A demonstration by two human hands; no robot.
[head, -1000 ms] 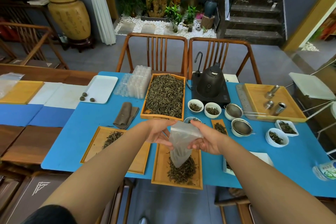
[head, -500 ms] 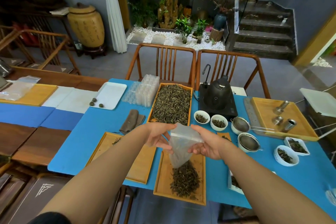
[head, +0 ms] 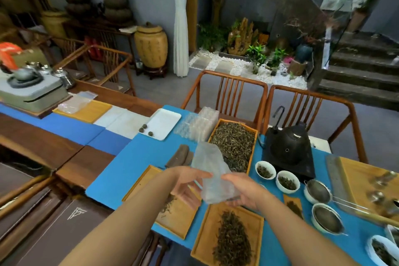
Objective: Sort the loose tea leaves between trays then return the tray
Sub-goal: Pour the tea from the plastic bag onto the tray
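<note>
Both hands up over the blue mat: left hand (head: 187, 185) and right hand (head: 244, 193) grip a clear bag (head: 212, 176) above the near tray (head: 203, 242), its tea pile (head: 232, 241) dark.

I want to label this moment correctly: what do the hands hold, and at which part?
Both hands hold one clear plastic bag. The left hand grips its lower left edge, and the right hand holds its lower right end. The bag's other end points up and away.
</note>
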